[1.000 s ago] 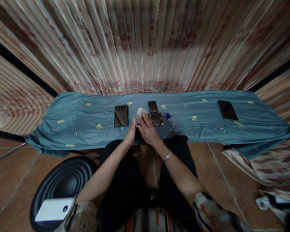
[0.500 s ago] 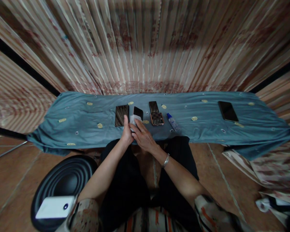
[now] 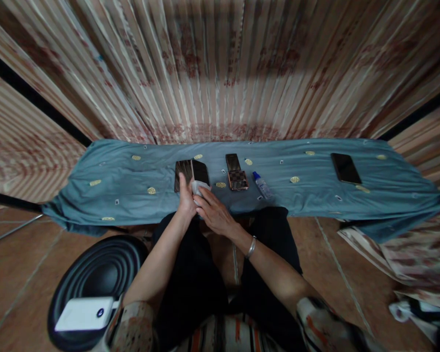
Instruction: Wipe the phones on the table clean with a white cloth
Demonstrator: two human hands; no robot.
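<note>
A dark-screened phone [image 3: 201,172] is held upright in my left hand [image 3: 187,201], its thumb stretched up along the edge. My right hand [image 3: 214,211] presses a whitish cloth or wipe [image 3: 201,187] against the phone's lower part. Fingers hide the phone's bottom end. Just behind my left hand, a larger dark device [image 3: 179,168], like a tablet or wide phone, lies on the blue cloth cover [image 3: 146,205]. To the right of my hands are an open folding phone [image 3: 238,180] and a clear bottle with a blue cap [image 3: 263,186].
Another dark phone [image 3: 345,168] lies far right on the cover. A pleated curtain [image 3: 220,73] hangs behind. At lower left, a white power bank [image 3: 83,314] with a cable rests on a round black stool [image 3: 95,259]. My knees are under the near edge.
Both hands have shifted slightly left with the phone, which now overlaps the larger dark device. The cloth has slid lower on the phone, showing more of its screen.
</note>
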